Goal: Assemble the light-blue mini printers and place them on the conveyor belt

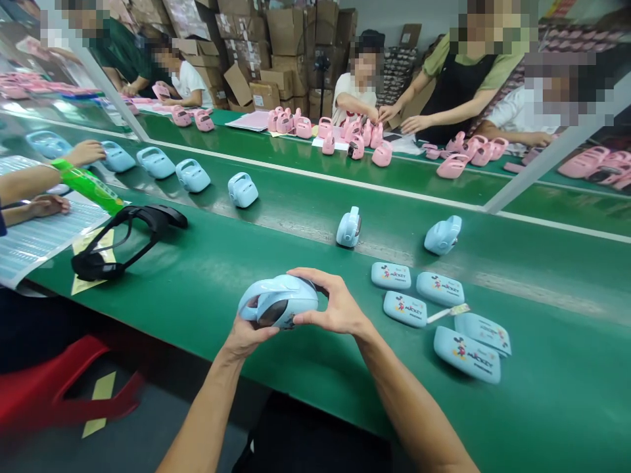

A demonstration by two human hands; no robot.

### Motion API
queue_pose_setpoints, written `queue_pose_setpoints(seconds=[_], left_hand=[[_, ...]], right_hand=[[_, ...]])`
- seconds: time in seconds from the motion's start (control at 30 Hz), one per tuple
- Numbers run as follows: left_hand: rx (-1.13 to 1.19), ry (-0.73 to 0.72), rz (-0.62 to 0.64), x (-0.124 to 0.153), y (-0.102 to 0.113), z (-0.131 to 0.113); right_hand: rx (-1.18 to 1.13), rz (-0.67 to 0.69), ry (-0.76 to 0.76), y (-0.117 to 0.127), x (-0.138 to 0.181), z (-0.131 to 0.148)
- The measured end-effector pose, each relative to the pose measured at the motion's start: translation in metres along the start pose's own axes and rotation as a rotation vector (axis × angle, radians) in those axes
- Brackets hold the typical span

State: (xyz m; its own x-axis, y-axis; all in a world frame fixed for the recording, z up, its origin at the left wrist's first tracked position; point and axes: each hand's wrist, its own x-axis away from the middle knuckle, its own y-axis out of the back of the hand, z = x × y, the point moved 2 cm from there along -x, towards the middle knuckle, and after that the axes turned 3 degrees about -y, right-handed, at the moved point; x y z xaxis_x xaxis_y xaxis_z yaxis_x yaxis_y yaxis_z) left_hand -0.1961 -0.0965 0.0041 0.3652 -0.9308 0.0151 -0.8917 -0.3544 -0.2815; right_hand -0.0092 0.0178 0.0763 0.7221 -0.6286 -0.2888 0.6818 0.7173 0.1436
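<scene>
Between both hands I hold a light blue plastic casing with a looped handle and a dark window (pixel 296 299), just above the near edge of the green table. My left hand (pixel 244 335) grips its left end from below, partly hidden behind it. On the right end, my right hand (pixel 338 305) pinches it with the thumb in front and fingers over the top. Several flat light blue panels printed with a Mickey figure (pixel 467 355) lie to the right of my hands. A thin white strip (pixel 446 313) rests among them.
More blue casings (pixel 243 190) stand in a row along the belt (pixel 296 226). A black headset with straps (pixel 128 240) and a green packet (pixel 91 186) lie at left beside a neighbour's hands (pixel 52 203). Pink casings (pixel 382 153) and co-workers are across the line. A red stool (pixel 59 384) stands lower left.
</scene>
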Motion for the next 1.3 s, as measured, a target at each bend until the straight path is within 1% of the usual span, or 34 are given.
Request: queue_pose_setpoints(seconds=[0.23,0.43,0.5,0.57,0.67,0.73,0.83,0.93,1.0,1.13,1.2,1.3], left_hand=[[-0.036,-0.074,-0.027,0.001,-0.008,-0.009],[-0.087,-0.119,-0.057,0.002,-0.008,-0.011],[-0.122,-0.146,-0.057,0.003,-0.008,-0.009],[-0.166,-0.181,-0.065,0.003,-0.01,-0.009],[-0.314,-0.198,-0.078,0.001,-0.014,-0.016],[-0.447,-0.169,-0.024,-0.002,-0.019,-0.024],[-0.617,-0.145,0.111,-0.008,-0.029,-0.032],[-0.7,-0.119,0.17,-0.013,-0.042,-0.029],[-0.719,-0.107,0.156,-0.015,-0.051,-0.021],[-0.787,-0.152,0.08,-0.015,-0.063,-0.004],[-0.799,-0.162,0.032,-0.016,-0.065,0.002],[-0.788,-0.155,-0.025,-0.018,-0.063,0.004]], right_hand=[[-0.037,-0.004,0.0,0.0,0.001,-0.001],[-0.094,0.026,0.019,0.002,0.001,0.0],[-0.153,0.054,0.03,-0.001,0.001,-0.007],[-0.248,0.083,0.002,-0.006,0.001,-0.019],[-0.369,0.026,-0.103,-0.009,0.005,-0.04],[-0.355,-0.015,-0.151,-0.006,0.01,-0.047],[-0.22,0.009,-0.162,0.004,0.017,-0.044],[-0.096,0.006,-0.151,0.017,0.021,-0.04],[-0.064,0.009,-0.172,0.024,0.021,-0.044],[-0.083,0.018,-0.222,0.031,0.02,-0.059],[-0.115,-0.031,-0.232,0.03,0.019,-0.066],[-0.246,-0.164,-0.277,0.02,0.021,-0.078]])
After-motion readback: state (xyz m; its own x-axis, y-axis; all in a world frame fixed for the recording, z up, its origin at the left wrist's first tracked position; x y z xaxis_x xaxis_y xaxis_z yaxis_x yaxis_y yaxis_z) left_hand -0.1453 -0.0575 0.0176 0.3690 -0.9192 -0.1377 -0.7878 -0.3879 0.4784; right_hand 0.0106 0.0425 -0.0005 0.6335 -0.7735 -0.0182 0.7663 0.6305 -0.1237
